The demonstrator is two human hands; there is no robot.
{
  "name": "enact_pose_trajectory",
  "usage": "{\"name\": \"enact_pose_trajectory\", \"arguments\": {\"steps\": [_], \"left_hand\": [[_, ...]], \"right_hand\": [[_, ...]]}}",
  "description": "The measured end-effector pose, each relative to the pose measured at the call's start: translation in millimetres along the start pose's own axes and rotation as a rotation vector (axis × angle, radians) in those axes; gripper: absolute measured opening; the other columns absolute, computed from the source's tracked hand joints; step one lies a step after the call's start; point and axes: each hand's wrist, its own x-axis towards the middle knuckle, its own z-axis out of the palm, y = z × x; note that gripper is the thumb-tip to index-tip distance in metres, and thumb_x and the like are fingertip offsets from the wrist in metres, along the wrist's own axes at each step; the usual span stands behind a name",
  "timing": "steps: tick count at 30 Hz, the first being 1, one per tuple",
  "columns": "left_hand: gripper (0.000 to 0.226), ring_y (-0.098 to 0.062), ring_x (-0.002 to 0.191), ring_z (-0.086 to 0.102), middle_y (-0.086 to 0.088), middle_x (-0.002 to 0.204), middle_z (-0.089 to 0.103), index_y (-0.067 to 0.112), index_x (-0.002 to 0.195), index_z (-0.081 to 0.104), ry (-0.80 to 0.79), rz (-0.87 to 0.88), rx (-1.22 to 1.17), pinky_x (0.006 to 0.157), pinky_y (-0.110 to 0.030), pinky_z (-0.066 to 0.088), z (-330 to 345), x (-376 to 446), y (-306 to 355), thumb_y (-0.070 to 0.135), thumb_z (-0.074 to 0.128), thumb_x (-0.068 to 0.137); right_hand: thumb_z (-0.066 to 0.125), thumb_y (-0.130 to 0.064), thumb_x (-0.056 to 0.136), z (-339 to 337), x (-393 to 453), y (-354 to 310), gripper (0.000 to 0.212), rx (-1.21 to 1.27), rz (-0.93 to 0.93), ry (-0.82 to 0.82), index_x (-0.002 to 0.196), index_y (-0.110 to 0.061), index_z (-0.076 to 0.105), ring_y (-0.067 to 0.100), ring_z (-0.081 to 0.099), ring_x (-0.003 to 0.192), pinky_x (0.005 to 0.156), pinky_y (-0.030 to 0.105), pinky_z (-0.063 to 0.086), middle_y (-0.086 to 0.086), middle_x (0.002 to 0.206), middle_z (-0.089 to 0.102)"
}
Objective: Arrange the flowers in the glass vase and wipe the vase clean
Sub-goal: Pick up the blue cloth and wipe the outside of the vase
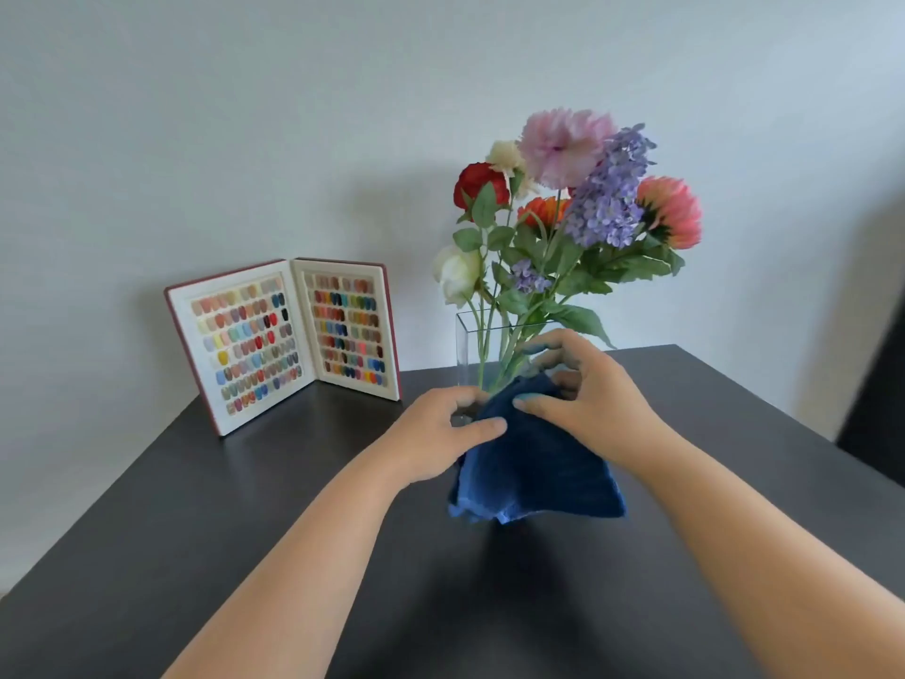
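Wiping step, as I read it — my left hand [443,428] steadies glass vase [463,350] low down, thumb pinching blue cloth [534,463]; right hand [587,389] presses cloth on near face, fingers curled over it; advice: brace firmly, wipe downward, avoid tipping; vase stands toward tabletop [294,531] far edge, holding flowers [568,203], stems inside — water not discernible.

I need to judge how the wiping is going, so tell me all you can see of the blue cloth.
The blue cloth looks like soft, ribbed terry, dark blue with paler edges. It hangs draped over the near face of the glass vase, its lower corners reaching the table. The left hand and right hand both press its upper part against the glass.
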Motion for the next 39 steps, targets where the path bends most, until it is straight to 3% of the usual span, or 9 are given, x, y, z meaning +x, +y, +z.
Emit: {"name": "enact_pose_trajectory", "arguments": {"steps": [8,14,18,21,25,28,31,34,39], "left_hand": [[0.018,-0.023,0.089,0.071,-0.005,0.094,0.074,0.020,0.092,0.071,0.185,-0.091,-0.467,0.076,-0.038,0.055,24,29,7,0.036,0.065,0.086],[0.015,-0.026,0.092,0.070,-0.006,0.096,0.075,0.020,0.092,0.075,0.274,-0.255,-0.652,0.082,-0.045,0.056,28,38,-10,0.032,0.066,0.088],[0.017,-0.018,0.096,0.068,0.001,0.098,0.074,0.022,0.097,0.073,0.258,-0.247,-0.500,0.084,-0.040,0.055,27,34,-26,0.035,0.067,0.087],[0.016,-0.009,0.088,0.067,0.009,0.091,0.073,0.031,0.095,0.067,0.296,-0.281,-0.315,0.063,-0.021,0.050,21,29,-36,0.040,0.070,0.083],[0.028,-0.011,0.084,0.063,0.001,0.083,0.070,0.031,0.091,0.053,0.342,-0.341,-0.201,0.065,-0.025,0.043,19,25,-47,0.040,0.076,0.077],[0.035,-0.012,0.086,0.069,0.003,0.087,0.074,0.036,0.094,0.061,0.151,-0.256,-0.297,0.068,-0.021,0.050,16,18,-51,0.030,0.084,0.068],[0.057,-0.009,0.080,0.067,0.007,0.085,0.071,0.041,0.106,0.063,0.052,-0.217,-0.011,0.070,-0.023,0.054,15,15,-53,0.027,0.090,0.059],[0.026,-0.006,0.070,0.059,0.012,0.078,0.060,0.037,0.091,0.070,0.174,-0.094,0.324,0.061,-0.017,0.045,19,19,-45,0.035,0.083,0.068],[0.020,-0.008,0.097,0.050,0.011,0.102,0.049,0.038,0.091,0.065,0.255,0.027,0.293,0.078,-0.023,0.039,21,31,-33,0.043,0.075,0.075]], "right_hand": [[0.084,-0.036,0.069,-22,-52,70,0.049,0.253,0.469,-0.258,0.114,-0.026,0.066,0.012,0.068,0.101,0.088,0.033,0.051,-0.006,0.109,0.073],[0.063,-0.009,0.091,0,-44,82,0.009,0.656,0.498,0.217,0.085,-0.013,0.067,0.014,0.069,0.072,0.059,0.021,0.052,0.006,0.088,0.074],[0.064,-0.005,0.091,3,-30,85,0.019,0.643,0.524,0.387,0.103,-0.016,0.054,0.021,0.069,0.078,0.073,0.035,0.056,0.012,0.090,0.072],[0.070,-0.002,0.085,3,-32,87,0.042,0.491,0.448,0.228,0.115,-0.027,0.054,0.021,0.069,0.085,0.077,0.030,0.055,0.010,0.089,0.072],[0.082,-0.015,0.070,9,-36,90,0.065,-0.022,0.397,-0.021,0.127,-0.036,0.056,0.010,0.063,0.093,0.081,0.023,0.051,-0.009,0.104,0.066],[0.078,-0.021,0.072,12,-33,89,0.044,-0.373,0.321,-0.005,0.113,-0.034,0.067,0.011,0.056,0.089,0.074,0.019,0.039,-0.009,0.098,0.058],[0.077,-0.020,0.074,1,-26,92,0.024,-0.400,0.290,0.079,0.094,-0.033,0.073,0.015,0.053,0.088,0.076,0.022,0.037,-0.002,0.094,0.051],[0.078,-0.023,0.073,-9,-16,92,0.022,-0.413,0.258,0.151,0.090,-0.036,0.073,0.017,0.048,0.097,0.082,0.026,0.037,-0.002,0.101,0.050],[0.074,-0.027,0.078,-12,-13,91,0.021,-0.075,0.287,0.384,0.087,-0.044,0.067,0.009,0.062,0.092,0.072,0.029,0.053,-0.013,0.094,0.069]]}}
